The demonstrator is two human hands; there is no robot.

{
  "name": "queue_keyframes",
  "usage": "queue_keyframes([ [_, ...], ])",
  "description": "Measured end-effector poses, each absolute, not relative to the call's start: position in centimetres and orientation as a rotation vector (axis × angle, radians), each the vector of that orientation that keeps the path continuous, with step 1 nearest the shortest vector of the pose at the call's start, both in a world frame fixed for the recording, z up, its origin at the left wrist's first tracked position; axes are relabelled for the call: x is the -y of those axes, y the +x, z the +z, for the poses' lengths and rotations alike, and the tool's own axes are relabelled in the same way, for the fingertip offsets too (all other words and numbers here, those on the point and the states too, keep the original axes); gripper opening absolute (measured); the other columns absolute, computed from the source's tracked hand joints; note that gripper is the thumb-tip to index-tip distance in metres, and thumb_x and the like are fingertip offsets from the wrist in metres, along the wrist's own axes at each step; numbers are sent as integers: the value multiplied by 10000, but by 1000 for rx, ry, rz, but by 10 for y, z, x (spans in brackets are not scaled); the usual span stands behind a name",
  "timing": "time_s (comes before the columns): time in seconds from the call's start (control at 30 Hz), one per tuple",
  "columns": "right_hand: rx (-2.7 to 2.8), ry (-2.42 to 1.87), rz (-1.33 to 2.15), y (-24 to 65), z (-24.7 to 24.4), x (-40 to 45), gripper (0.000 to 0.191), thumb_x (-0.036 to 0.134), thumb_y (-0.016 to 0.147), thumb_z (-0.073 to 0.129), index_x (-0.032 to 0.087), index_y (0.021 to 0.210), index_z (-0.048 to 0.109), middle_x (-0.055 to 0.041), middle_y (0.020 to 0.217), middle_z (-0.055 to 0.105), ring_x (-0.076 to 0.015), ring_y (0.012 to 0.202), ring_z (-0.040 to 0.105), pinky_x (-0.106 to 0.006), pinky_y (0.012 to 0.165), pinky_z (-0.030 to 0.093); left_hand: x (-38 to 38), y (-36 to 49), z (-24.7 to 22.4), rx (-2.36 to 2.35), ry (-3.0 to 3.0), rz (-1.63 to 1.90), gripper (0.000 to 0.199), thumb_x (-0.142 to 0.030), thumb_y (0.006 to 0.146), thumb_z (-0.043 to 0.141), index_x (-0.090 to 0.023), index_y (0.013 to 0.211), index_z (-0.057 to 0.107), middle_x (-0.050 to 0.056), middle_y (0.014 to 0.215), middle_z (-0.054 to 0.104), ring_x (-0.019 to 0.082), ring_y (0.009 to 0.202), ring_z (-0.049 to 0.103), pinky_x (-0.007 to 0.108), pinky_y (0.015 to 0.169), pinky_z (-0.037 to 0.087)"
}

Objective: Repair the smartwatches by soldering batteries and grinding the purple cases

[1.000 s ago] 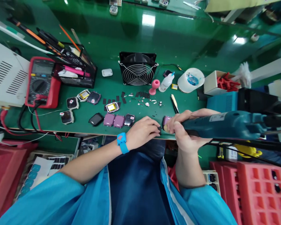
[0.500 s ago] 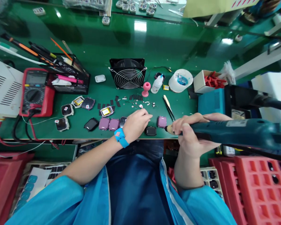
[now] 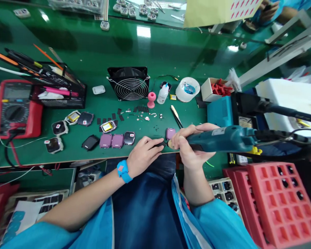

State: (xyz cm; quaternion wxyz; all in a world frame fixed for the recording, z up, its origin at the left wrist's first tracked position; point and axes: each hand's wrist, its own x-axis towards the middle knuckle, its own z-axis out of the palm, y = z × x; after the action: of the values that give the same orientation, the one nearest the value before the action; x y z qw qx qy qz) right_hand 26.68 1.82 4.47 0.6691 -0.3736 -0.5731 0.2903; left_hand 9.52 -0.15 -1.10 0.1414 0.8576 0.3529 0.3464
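Note:
My right hand (image 3: 188, 145) is wrapped round a teal electric screwdriver (image 3: 220, 138), held nearly level with its tip pointing left. My left hand (image 3: 145, 154) has its fingers over a small black watch case (image 3: 161, 143) at the bench's front edge, steadying it. Fingers partly hide the case. The screwdriver's tip is right beside it; whether they touch I cannot tell. A purple watch case (image 3: 170, 133) lies just behind the tip. Left of my left hand are a dark-faced watch case (image 3: 129, 138), two more purple cases (image 3: 117, 140) and a black one (image 3: 90, 142).
Behind the hands lie tweezers (image 3: 176, 117), small black pads and loose parts. A fan (image 3: 131, 86), a pink stand (image 3: 151, 100), a white bottle (image 3: 163, 93) and a white tub (image 3: 188, 89) stand farther back. A red multimeter (image 3: 17, 109) is left; pink foam trays (image 3: 282, 200) are lower right.
My left hand has come down onto the black watch case at the bench edge. The screwdriver tip has moved from near the purple case to the black one. The view has shifted right.

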Motion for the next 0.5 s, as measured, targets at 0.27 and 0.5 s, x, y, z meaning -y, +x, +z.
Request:
queue_keyframes([
  [0.27, 1316, -859, 660, 266, 41, -22, 400, 210, 915, 723, 318, 1162, 428, 117, 701, 581, -129, 588, 608, -389, 725, 623, 1, 93, -13, -1021, 2450, 944, 161, -205, 1018, 627, -173, 1143, 724, 133, 1310, 729, 212, 1020, 613, 388, 848, 595],
  [0.5, 1315, -876, 712, 268, 37, -22, 399, 225, 908, 712, 339, 1147, 414, 125, 691, 571, -126, 554, 578, -401, 739, 619, 0, 94, -13, -1000, 2461, 981, 153, -189, 1012, 632, -137, 1119, 727, 142, 1291, 732, 211, 997, 593, 366, 835, 574],
])
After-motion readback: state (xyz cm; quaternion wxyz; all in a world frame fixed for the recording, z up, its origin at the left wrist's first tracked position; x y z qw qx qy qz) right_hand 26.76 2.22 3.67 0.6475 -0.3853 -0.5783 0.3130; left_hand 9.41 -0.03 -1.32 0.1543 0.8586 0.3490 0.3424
